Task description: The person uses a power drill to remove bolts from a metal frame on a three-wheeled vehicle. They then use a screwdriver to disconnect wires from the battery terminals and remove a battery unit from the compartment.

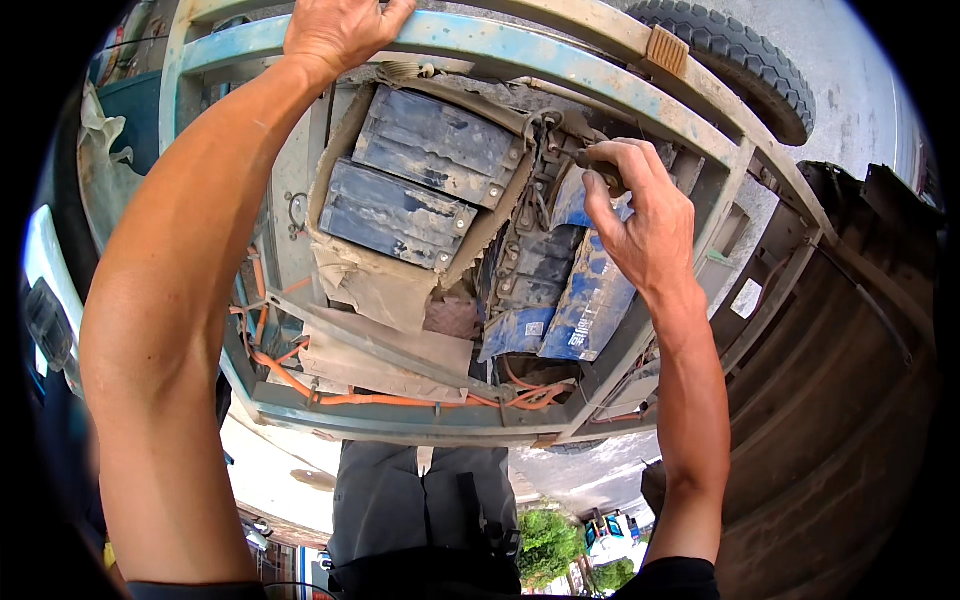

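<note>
Just below our right hand (pixel 648 215), the blue-panelled battery (pixel 600 280) is sitting; we are holding thumb and fingers nearly together, on what we cannot tell. Our left hand (pixel 342 32), grip partly cropped, is bearing on the frame rail (pixel 520 44); we should be bracing steadily.

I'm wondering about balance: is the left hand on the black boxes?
No, the left hand rests on the pale blue metal bar.
</note>
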Motion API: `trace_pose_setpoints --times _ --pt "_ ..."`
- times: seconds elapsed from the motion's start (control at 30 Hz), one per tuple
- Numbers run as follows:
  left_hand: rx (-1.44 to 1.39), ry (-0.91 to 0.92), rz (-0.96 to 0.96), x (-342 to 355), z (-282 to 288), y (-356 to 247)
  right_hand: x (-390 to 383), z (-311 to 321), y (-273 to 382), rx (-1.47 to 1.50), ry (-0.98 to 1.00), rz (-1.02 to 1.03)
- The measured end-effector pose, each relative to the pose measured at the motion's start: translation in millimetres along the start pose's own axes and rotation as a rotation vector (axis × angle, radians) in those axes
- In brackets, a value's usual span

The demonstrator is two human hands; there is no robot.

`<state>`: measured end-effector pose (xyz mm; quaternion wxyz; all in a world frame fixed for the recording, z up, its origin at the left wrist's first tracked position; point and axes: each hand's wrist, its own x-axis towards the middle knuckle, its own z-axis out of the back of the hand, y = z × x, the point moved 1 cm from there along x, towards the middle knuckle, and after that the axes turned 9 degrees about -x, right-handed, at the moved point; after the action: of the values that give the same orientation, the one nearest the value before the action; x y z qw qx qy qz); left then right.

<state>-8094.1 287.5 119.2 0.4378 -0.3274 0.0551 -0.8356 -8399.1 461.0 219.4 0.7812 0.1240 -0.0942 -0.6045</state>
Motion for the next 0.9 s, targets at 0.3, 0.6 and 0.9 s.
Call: trace_pose_setpoints --times 0.3,0.6,0.9 --pt "-0.006 -0.016 -0.032 2.0 -3.0 2.1 -5.8 -0.1 -4.0 0.081 0.098 -0.127" --pt "-0.026 -0.045 -0.066 3.0 -6.2 1.8 0.7 -2.9 0.9 0.112 -0.008 -0.112" --pt "-0.046 -0.052 -0.048 0.6 0.7 6.5 8.0 -4.9 1.6 0.111 0.106 -0.144"
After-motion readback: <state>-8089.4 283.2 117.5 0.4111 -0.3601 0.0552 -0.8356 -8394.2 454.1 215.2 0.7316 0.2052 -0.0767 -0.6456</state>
